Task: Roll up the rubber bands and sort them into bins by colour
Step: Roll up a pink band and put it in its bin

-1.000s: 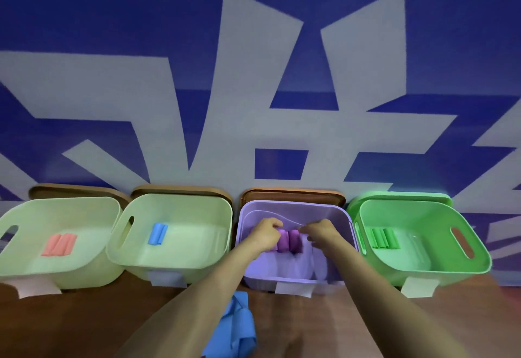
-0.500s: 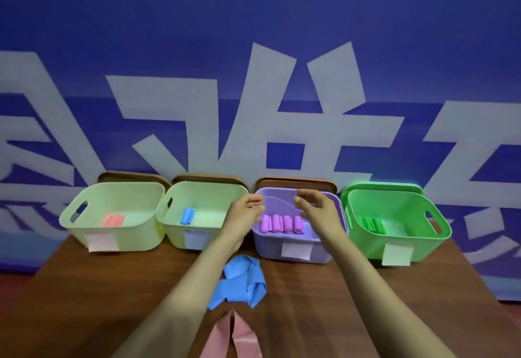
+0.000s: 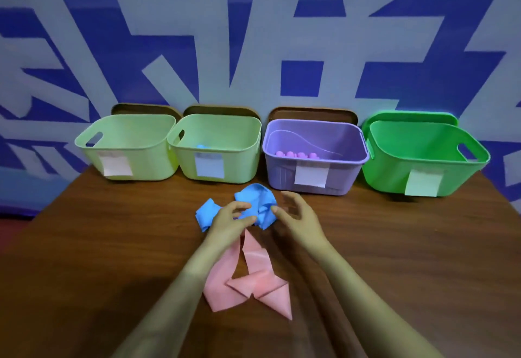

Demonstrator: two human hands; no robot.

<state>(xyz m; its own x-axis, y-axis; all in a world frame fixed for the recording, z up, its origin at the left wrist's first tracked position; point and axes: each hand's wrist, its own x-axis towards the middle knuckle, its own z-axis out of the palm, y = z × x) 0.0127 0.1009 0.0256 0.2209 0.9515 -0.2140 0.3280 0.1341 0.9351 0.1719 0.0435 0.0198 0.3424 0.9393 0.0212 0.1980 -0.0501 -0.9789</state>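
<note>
Now the left grip point(image 3: 225, 219) pinches a fold of the crumpled blue band point(image 3: 253, 197), which lies on the tabletop point(image 3: 394, 245) just near of the bins; the right grip point(image 3: 298, 216) hovers spread beside it. Twists left in would likely give a lumpy roll that springs open. The far-left bin point(image 3: 141, 154) and second bin point(image 3: 242, 160) look alike, so it could land wrong; a blue roll point(image 3: 201, 146) marks the second.

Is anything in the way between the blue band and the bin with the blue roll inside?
Nothing visible is. The blue band lies crumpled on the table, with the left hand and right hand at it. Only bare wood lies between it and the open-topped blue-roll bin.
</note>
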